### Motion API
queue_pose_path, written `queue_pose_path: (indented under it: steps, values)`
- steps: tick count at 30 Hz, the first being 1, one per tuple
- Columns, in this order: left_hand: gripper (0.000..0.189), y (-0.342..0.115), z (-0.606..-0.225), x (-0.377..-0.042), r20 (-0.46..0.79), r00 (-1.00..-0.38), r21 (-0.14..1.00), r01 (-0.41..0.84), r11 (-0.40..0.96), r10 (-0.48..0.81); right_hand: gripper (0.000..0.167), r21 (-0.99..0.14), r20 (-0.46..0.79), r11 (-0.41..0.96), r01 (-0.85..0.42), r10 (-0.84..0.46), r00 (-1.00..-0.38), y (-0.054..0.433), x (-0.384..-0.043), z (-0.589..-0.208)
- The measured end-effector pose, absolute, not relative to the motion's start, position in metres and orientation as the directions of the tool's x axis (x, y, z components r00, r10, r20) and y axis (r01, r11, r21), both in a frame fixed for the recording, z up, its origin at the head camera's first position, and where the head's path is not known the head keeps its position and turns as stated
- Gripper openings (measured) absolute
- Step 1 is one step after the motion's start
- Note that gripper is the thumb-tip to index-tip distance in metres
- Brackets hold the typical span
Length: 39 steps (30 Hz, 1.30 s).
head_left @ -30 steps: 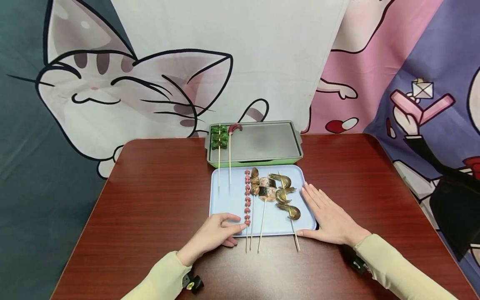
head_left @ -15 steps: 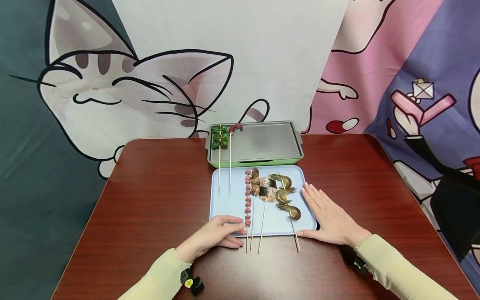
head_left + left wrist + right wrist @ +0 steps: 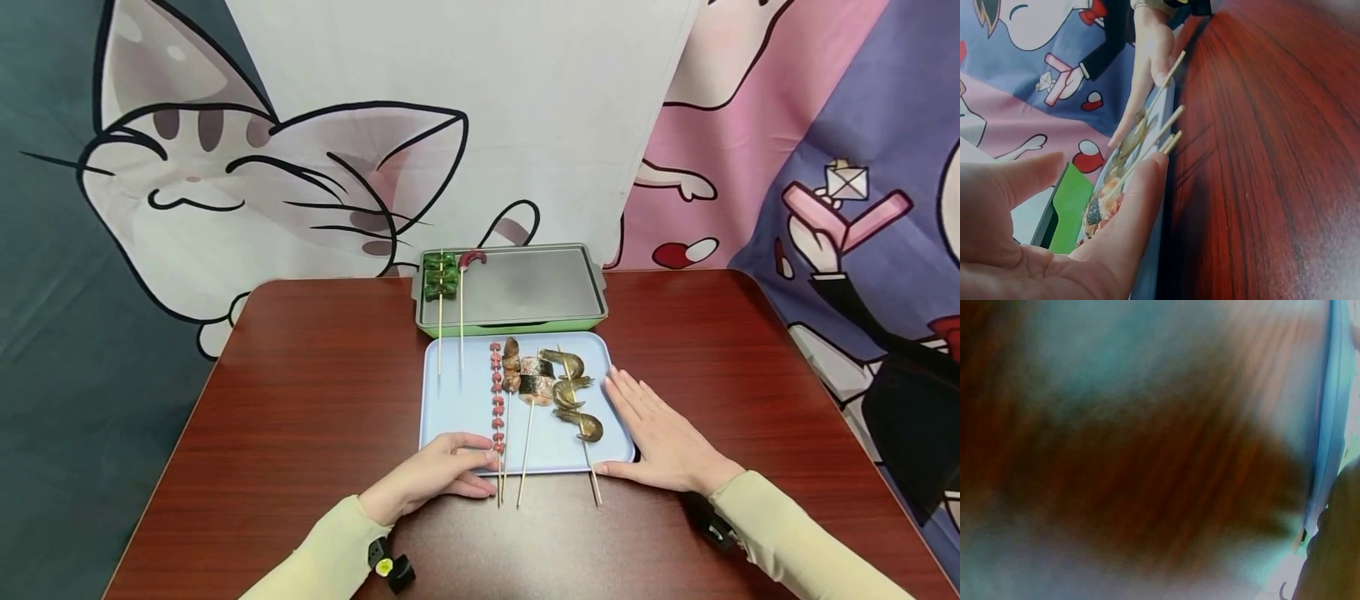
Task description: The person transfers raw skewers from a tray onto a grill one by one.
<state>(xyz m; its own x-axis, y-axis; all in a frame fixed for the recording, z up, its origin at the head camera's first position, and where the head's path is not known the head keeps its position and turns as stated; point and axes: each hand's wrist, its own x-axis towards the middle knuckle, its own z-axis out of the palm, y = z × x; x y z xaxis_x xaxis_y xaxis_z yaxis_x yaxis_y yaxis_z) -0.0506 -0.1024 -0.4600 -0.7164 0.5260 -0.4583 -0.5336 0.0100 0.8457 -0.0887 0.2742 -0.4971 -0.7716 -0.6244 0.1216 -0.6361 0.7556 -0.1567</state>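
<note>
My left hand [image 3: 442, 471] lies at the front edge of the light-blue tray [image 3: 453, 400], its fingertips right at the stick of a skewer of small red pieces [image 3: 497, 387]. In the left wrist view the thumb and fingers are spread apart, one fingertip beside the stick ends [image 3: 1172, 142]. Next to that skewer lie a brown skewer [image 3: 511, 358], a skewer of a dark-skinned slice [image 3: 537, 381] and a shrimp skewer [image 3: 573, 392]. My right hand [image 3: 667, 437] rests with straight fingers along the tray's right side, thumb at its front corner by the shrimp stick.
Behind the tray stands a green griddle [image 3: 525, 287] with a grey plate. A green pepper skewer [image 3: 440, 277] and a curved dark-red skewer [image 3: 471, 259] lie on its left part, their sticks reaching over the tray. A patterned cloth [image 3: 540, 125] hangs behind the brown table [image 3: 322, 375].
My left hand has shifted slightly right, its fingers moving closer to the sticks. The lower end of the red-piece skewer has moved a little right. My right hand has stayed in place.
</note>
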Motion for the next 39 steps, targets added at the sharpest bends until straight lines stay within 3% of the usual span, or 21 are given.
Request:
queue_pose_path:
  steps: [8, 29, 39]
  values:
    - [0.052, -0.1012, -0.4608, -0.0491, -0.448, -0.737, 0.853, -0.521, -0.003, 0.506, 0.120, -0.157, 0.122, 0.754, -0.638, -0.626, -0.770, 0.2746, -0.0893, -0.4987]
    - [0.024, -0.1023, -0.4629, -0.0483, -0.419, -0.784, 0.883, -0.469, 0.004, 0.458, 0.119, -0.151, 0.147, 0.745, -0.649, -0.633, -0.760, 0.2750, -0.0896, -0.4996]
    - [0.023, -0.0998, -0.4607, -0.0466, -0.405, -0.798, 0.894, -0.448, 0.011, 0.446, 0.119, -0.148, 0.144, 0.748, -0.647, -0.631, -0.763, 0.2749, -0.0895, -0.5002]
